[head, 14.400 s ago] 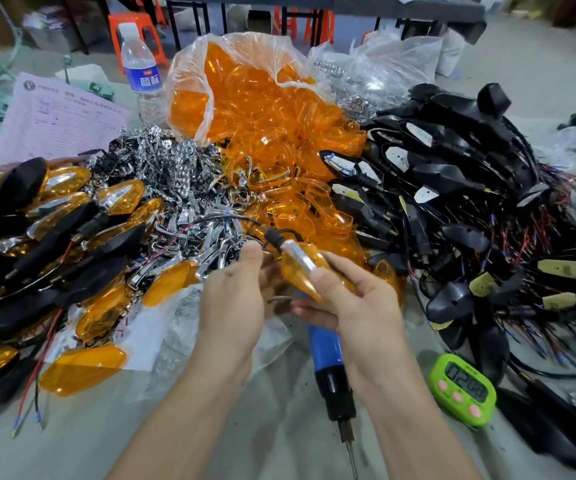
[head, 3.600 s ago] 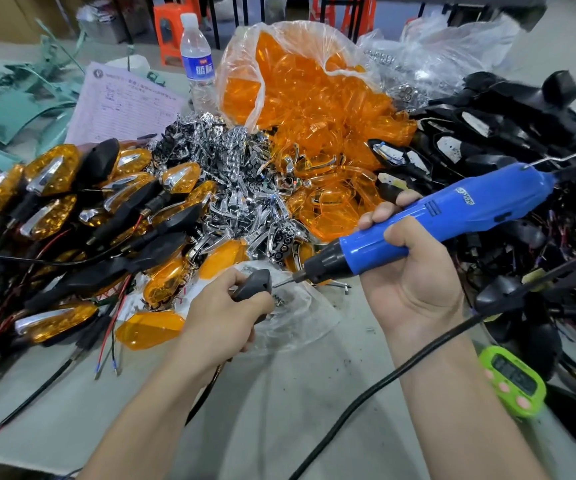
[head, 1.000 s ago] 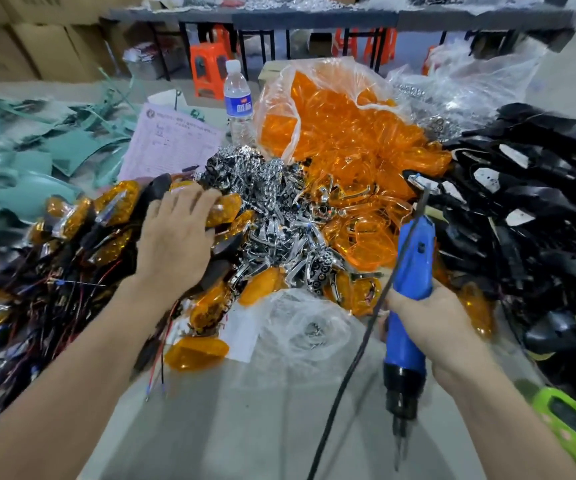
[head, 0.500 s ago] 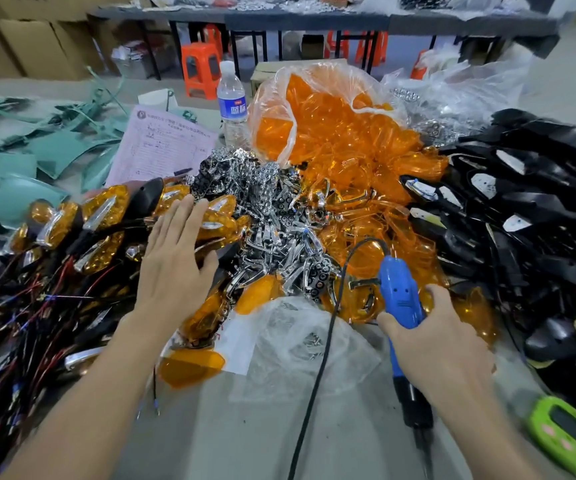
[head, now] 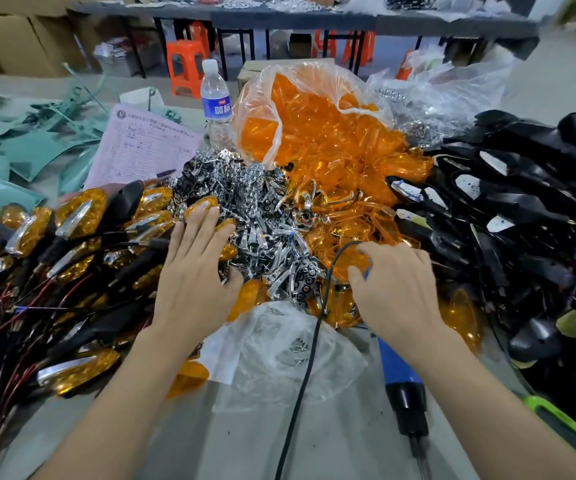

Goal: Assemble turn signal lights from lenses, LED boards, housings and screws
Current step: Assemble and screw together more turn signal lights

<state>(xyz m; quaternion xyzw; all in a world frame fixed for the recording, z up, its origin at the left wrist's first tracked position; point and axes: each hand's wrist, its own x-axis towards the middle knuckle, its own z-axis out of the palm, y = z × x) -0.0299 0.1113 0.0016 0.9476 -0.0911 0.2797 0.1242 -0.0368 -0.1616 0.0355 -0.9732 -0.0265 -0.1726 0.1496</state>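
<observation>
My left hand lies flat with straight fingers on the edge of a heap of assembled amber and black turn signals. Its fingertips reach a pile of chrome LED parts. My right hand is palm down over the top end of a blue electric screwdriver, with the fingers curled round it. The tool's black tip points toward me. Loose orange lenses spill from a clear bag behind. Black housings with wires are heaped on the right. A small clear bag of screws lies between my hands.
The screwdriver's black cable runs down across the grey table. A green timer sits at the right front. A water bottle and a printed sheet stand behind the piles. Green offcuts lie far left.
My right hand lowered the screwdriver toward the table and slid up to its top end. My left hand moved right, from the assembled lights toward the chrome parts.
</observation>
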